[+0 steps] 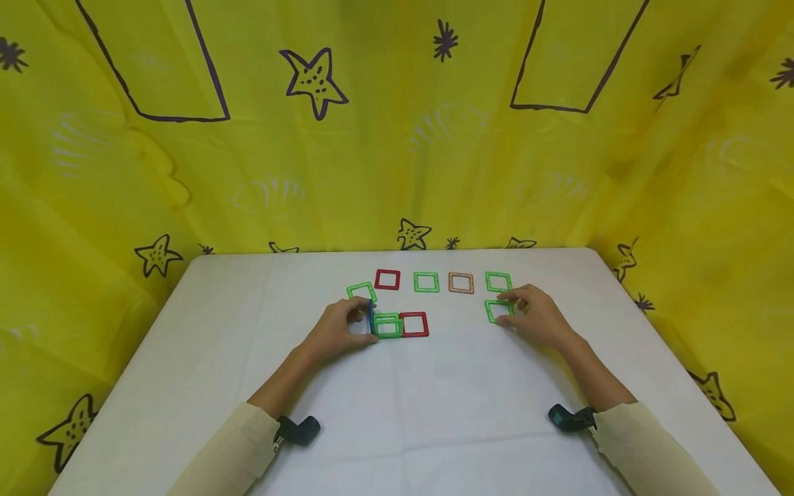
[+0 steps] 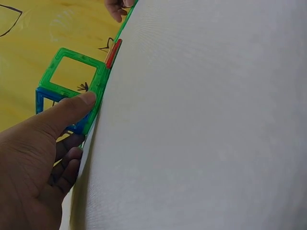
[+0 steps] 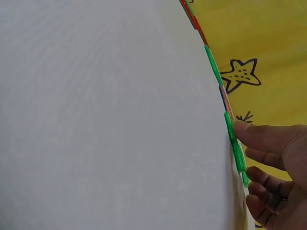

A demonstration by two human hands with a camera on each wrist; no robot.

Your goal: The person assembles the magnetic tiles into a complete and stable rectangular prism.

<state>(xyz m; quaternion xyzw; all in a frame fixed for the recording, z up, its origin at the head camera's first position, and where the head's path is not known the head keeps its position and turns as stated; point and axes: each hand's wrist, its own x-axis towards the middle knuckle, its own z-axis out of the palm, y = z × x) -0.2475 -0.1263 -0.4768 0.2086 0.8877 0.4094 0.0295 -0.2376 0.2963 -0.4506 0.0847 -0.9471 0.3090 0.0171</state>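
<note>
My left hand pinches a blue square magnetic tile that stands on edge. Joined to it is an upright green magnetic tile, with more green frame behind and a flat red tile alongside on the right. In the left wrist view the thumb lies over the corner where blue meets green. At the right, my right hand grips a green square tile low over the table, thumb and fingers at its edges; part of that tile hides behind the fingers.
Along the back of the white table lie a green tile, a red tile, another green tile, an orange tile and a further green tile. A yellow curtain hangs behind the table.
</note>
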